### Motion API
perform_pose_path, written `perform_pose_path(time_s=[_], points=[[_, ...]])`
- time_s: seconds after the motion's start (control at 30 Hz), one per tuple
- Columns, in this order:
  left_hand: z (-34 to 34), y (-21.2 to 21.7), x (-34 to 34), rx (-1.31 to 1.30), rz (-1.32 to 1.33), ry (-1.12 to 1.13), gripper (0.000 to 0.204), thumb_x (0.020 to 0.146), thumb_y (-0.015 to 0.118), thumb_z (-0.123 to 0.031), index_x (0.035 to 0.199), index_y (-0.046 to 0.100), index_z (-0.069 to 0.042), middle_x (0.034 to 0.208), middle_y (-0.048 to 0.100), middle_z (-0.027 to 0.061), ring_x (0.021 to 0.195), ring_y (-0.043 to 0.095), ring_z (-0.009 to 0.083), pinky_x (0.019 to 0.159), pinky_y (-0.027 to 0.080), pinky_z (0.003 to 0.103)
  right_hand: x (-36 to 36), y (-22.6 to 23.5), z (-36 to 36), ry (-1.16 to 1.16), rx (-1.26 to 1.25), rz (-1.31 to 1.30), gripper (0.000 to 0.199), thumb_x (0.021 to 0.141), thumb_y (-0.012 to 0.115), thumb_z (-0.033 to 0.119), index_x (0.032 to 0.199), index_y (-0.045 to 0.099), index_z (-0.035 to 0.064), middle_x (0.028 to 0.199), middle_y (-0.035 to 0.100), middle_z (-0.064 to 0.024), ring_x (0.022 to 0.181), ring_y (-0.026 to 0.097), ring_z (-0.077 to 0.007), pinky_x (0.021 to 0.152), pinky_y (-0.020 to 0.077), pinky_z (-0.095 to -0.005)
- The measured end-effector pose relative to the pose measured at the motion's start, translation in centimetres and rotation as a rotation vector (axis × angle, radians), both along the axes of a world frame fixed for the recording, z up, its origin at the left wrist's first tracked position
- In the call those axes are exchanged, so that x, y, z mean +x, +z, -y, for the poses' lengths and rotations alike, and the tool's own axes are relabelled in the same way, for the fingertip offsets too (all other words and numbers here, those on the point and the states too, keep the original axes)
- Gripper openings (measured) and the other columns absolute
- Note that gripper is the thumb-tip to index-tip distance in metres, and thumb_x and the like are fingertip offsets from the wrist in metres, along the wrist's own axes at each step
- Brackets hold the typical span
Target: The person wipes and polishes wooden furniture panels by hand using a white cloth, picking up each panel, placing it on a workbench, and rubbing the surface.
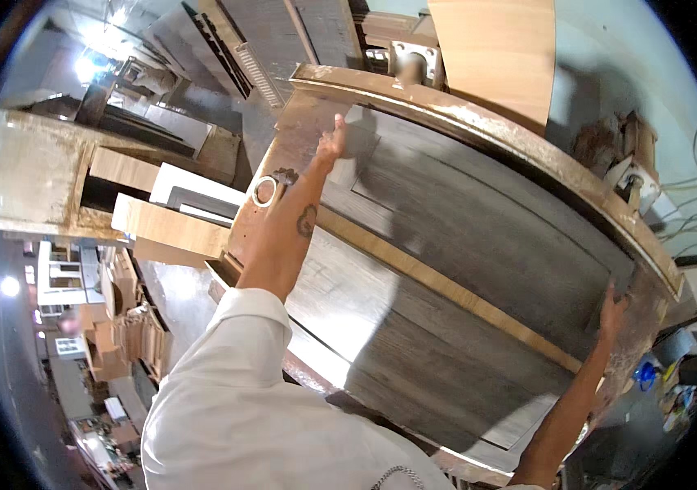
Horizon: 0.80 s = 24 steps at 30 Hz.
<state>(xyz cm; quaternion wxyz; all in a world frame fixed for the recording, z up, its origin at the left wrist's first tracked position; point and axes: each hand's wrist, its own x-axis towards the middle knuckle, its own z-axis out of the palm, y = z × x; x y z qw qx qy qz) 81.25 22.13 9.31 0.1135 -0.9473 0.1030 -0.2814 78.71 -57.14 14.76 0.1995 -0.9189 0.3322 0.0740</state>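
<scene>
A grey wood-grain panel (479,216) with a framed outline lies on the far half of a worn brown metal bench (250,233). My left hand (332,140) is at its left end, fingers against the edge. At the opposite end my right hand (612,312) grips the right edge, thumb and fingers a little apart. The fingers' undersides are hidden. Nearer to me lies a second grey wood-grain panel (414,351), partly in my shadow. A light wood strip (438,278) runs between the two panels.
A raised metal rail (495,122) bounds the bench's far side, with a metal bracket (412,64) behind it. Boards (181,224) jut out by the left end. A tall light wood sheet (491,57) leans at the back. Cables (695,192) and clutter (675,376) are at right.
</scene>
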Motion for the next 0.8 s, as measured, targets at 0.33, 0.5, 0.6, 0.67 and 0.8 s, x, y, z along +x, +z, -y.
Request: perform_pose_path(time_s=[0.33,0.5,0.6,0.67,0.8], points=[[9.3,26.6,-9.0,-1.998,-0.267,0.354,0.116,0.072,0.018,-0.087,0.14,0.024,0.007,0.142,0.025,0.0292,0.133,0.021,0.0441,0.103,0.017,0.066,-11.7,19.5,2.6,-0.601,1.168,0.848,0.088,0.089,0.039,0.062,0.142,0.02,-0.0046,0.148,0.018,-0.0237,0.136,0.021,-0.0375,0.11,0.0167,-0.0515],[4.6,37.3,-19.0,-2.288,-0.092,-0.369,0.09,0.082,0.03,-0.075,0.122,0.045,0.005,0.14,0.03,0.0266,0.118,0.046,0.0377,0.095,0.043,0.054,-23.3,26.5,9.2,-0.265,1.242,1.234,0.077,0.093,0.035,0.056,0.135,0.032,-0.0094,0.141,0.034,-0.0241,0.13,0.032,-0.0364,0.108,0.0247,-0.0528],[3.2,42.5,-23.2,-2.24,-0.552,-0.538,0.098,0.082,0.04,-0.071,0.14,0.02,0.004,0.14,0.029,0.0266,0.119,0.048,0.0364,0.091,0.049,0.048,-28.0,30.3,10.5,0.007,1.424,0.936,0.064,0.095,0.042,0.045,0.137,0.035,-0.0036,0.138,0.042,-0.0152,0.118,0.048,-0.0254,0.1,0.0374,-0.0393],[-0.2,42.2,-24.4,-1.984,-0.773,-0.286,0.1,0.083,0.045,-0.067,0.138,0.017,0.011,0.135,0.029,0.0348,0.106,0.059,0.0279,0.071,0.059,0.024,-29.3,30.3,13.3,0.272,1.557,0.677,0.06,0.096,0.042,0.043,0.136,0.037,-0.0018,0.135,0.046,-0.0113,0.114,0.051,-0.0198,0.093,0.0435,-0.0331],[1.9,34.2,-25.4,-1.57,-0.862,0.231,0.098,0.08,0.054,-0.066,0.137,0.029,0.009,0.136,0.04,0.0238,0.124,0.044,0.0269,0.1,0.041,0.037,-31.9,25.1,11.5,-0.142,1.096,0.68,0.053,0.094,0.05,0.039,0.133,0.042,0.0045,0.128,0.05,-0.0048,0.111,0.05,-0.0144,0.087,0.0432,-0.0284]])
